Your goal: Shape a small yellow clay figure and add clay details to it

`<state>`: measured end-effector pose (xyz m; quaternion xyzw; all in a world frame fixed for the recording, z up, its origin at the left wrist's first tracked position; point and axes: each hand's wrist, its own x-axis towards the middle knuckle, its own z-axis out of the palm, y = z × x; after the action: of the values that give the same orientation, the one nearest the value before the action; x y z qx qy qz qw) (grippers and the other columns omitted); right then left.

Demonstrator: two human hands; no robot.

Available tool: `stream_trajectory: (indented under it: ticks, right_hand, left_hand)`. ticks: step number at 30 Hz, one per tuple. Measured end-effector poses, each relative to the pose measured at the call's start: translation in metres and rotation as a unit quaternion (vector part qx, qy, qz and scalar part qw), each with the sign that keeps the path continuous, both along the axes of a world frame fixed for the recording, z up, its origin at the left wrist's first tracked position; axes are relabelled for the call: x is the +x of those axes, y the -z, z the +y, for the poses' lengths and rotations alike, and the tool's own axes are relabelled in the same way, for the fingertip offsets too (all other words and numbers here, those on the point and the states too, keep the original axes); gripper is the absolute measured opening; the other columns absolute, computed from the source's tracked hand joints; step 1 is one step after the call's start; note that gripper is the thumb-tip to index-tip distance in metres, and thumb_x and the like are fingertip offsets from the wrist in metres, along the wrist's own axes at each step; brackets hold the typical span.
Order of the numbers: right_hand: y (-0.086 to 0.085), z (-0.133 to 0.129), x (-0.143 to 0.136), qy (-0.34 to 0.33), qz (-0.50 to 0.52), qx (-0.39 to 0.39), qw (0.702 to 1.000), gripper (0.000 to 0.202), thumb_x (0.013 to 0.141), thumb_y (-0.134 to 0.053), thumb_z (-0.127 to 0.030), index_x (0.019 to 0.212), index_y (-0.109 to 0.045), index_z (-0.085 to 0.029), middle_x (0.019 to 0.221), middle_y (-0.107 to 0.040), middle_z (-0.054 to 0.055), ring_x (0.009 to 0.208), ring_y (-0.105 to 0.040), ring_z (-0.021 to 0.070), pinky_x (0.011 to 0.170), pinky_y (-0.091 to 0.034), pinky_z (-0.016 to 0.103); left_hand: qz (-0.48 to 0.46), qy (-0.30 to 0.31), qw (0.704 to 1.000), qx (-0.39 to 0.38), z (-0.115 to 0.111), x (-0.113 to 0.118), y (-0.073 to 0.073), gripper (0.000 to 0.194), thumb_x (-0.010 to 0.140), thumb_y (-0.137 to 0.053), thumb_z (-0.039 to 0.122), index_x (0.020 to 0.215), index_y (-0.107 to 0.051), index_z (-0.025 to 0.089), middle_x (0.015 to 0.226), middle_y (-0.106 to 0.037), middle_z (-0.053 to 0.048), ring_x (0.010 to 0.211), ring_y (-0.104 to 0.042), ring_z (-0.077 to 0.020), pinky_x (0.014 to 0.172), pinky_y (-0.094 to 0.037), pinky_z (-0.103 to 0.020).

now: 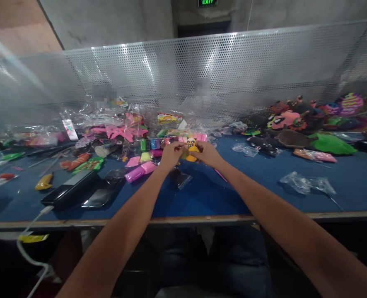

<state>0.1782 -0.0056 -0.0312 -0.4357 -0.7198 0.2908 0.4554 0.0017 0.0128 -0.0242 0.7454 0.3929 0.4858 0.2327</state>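
A small yellow-orange figure (191, 154) with a dark-marked face is held upright between both hands, above the blue table (208, 194). My left hand (172, 155) pinches its left side, and my right hand (208, 154) has its fingers closed on its right side. Below the hands lies a black packet (181, 179) in clear plastic. Pink and purple clay packs (141, 171) rest to the left of my left hand. A thin pink stick (220, 175) lies beneath my right wrist.
A black power bank (71, 188) with a white cable and a phone (101, 194) lie front left. Clear wrappers (306, 183) are at right. Colourful clay figures line the back, before a perforated metal screen (158, 70).
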Motion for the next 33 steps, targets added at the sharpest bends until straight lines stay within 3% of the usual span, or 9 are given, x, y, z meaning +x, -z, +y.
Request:
stream_trajectory:
  ticks: [10,18,27,33]
  right_hand:
    - [-0.0019,0.0016,-0.0007,-0.012,0.08,-0.051,0.995,0.022,0.073,-0.068,-0.029,0.089,-0.058,-0.018,0.082,-0.066,0.004,0.063,-0.062,0.016,0.047,-0.055,0.027]
    - [-0.0067,-0.0003,-0.0012,0.066,0.102,-0.055,0.991,0.017,0.074,-0.069,-0.028,0.077,-0.055,-0.018,0.069,-0.063,0.002,0.053,-0.059,0.0144,0.044,-0.053,0.027]
    - [-0.008,0.0023,0.0008,0.032,0.163,-0.065,0.984,0.02,0.074,-0.071,-0.033,0.081,-0.058,-0.02,0.073,-0.065,0.002,0.054,-0.06,0.0154,0.046,-0.053,0.029]
    - [-0.0065,0.0035,0.001,0.008,0.176,-0.066,0.982,0.034,0.068,-0.077,-0.044,0.085,-0.059,-0.02,0.08,-0.068,0.004,0.058,-0.061,0.016,0.048,-0.055,0.03]
  left_hand:
    - [-0.051,0.027,0.998,-0.02,-0.0026,0.0024,0.0018,0.025,0.076,-0.072,0.037,0.09,-0.074,0.018,0.087,-0.074,-0.005,0.073,-0.065,-0.0155,0.071,-0.05,-0.028]
    - [-0.067,0.022,0.997,-0.008,-0.0047,0.0037,0.0016,0.024,0.079,-0.068,0.033,0.097,-0.071,0.018,0.091,-0.072,-0.005,0.076,-0.063,-0.015,0.072,-0.049,-0.028]
    - [-0.127,0.047,0.988,-0.072,-0.0023,0.0013,-0.0019,0.025,0.073,-0.073,0.032,0.092,-0.069,0.015,0.082,-0.071,-0.004,0.073,-0.064,-0.0142,0.073,-0.051,-0.028]
    - [-0.172,0.081,0.975,-0.111,-0.0034,0.0035,0.001,0.046,0.066,-0.08,0.034,0.107,-0.065,0.017,0.083,-0.072,-0.002,0.076,-0.066,-0.0153,0.075,-0.051,-0.029]
